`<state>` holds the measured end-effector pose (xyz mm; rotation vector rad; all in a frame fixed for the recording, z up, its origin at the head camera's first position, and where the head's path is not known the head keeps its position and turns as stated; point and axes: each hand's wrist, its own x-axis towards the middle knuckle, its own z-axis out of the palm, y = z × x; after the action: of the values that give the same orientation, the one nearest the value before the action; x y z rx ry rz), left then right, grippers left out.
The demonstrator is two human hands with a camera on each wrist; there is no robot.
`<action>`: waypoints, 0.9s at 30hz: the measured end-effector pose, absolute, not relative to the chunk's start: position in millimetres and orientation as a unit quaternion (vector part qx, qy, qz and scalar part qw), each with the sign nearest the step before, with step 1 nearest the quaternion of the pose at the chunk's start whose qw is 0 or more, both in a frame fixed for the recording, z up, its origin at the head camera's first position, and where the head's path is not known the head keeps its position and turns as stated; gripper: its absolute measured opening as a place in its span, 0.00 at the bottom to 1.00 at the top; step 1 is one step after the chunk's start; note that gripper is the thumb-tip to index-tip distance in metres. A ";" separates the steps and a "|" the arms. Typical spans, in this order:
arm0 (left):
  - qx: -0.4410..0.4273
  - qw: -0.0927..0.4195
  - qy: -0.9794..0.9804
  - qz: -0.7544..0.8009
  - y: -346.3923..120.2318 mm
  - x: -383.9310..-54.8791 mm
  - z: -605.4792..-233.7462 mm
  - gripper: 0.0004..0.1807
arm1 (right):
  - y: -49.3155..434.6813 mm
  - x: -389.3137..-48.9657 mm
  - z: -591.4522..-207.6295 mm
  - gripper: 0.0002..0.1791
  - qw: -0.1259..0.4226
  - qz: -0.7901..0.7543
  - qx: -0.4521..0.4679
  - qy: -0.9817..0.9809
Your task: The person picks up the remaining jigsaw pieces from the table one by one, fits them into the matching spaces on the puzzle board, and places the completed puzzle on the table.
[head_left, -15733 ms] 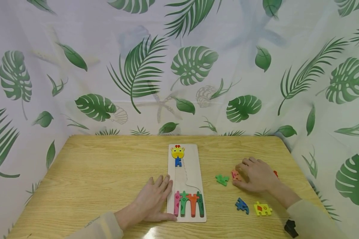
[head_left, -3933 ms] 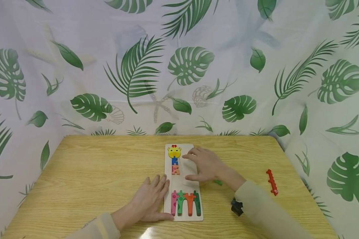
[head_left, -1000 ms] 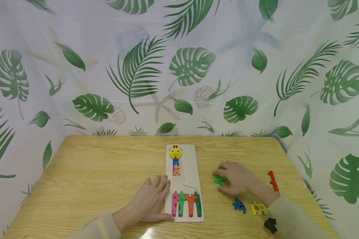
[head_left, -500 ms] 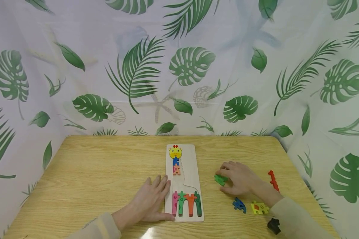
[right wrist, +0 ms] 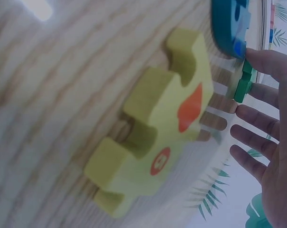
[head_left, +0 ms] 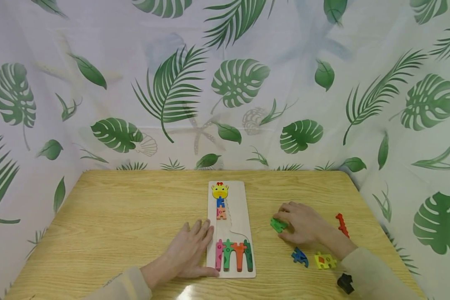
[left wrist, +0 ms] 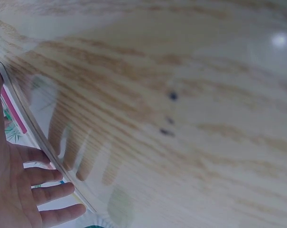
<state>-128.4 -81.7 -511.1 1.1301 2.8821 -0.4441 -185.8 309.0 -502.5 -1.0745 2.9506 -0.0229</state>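
Note:
In the head view, my left hand [head_left: 187, 252] lies flat with fingers spread along the left edge of a pale giraffe puzzle board [head_left: 240, 208], thumb at its lower left corner. The board bears a yellow giraffe head [head_left: 220, 191], a blue piece [head_left: 220, 203], an orange piece [head_left: 221, 213] below it, and several leg pieces [head_left: 239, 257] at the bottom. To the board's right, my right hand [head_left: 303, 225] pinches a green puzzle piece [head_left: 278, 225] between thumb and index finger, close over the table; the other fingers stretch out in the right wrist view.
Near my right hand lie a blue curved piece [head_left: 300, 257] and a yellow piece [head_left: 325, 261] with a red diamond. A thin red piece [head_left: 343, 226] lies farther right, partly behind the wrist. Leaf-patterned cloth [head_left: 187, 96] stands behind the wooden table [head_left: 135, 200].
The orange piece has gone from the table to the board, under the blue one. Over the last second the right hand and green piece have shifted slightly right. The left hand stays put.

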 end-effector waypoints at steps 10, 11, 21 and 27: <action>0.362 0.007 0.921 -0.143 -81.4 -128.1 -510.6 0.68 | 309.9 -186.9 -503.8 0.24 -0.006 -0.010 -0.346 0.938; 0.362 0.006 0.921 -0.143 -81.4 -128.0 -510.7 0.68 | 309.9 -186.9 -503.8 0.24 -0.007 -0.010 -0.346 0.938; 0.361 0.009 0.922 -0.139 -81.4 -127.4 -509.6 0.68 | 309.6 -187.2 -506.6 0.24 -0.015 -0.007 -0.345 0.939; 0.362 0.009 0.922 -0.138 -81.0 -127.4 -508.3 0.68 | 308.3 -186.3 -507.4 0.24 -0.020 -0.004 -0.332 0.943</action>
<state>-127.4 -81.0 -508.3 1.1303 2.8797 -0.4307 -186.3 308.3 -507.4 -1.0561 3.0018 -0.0126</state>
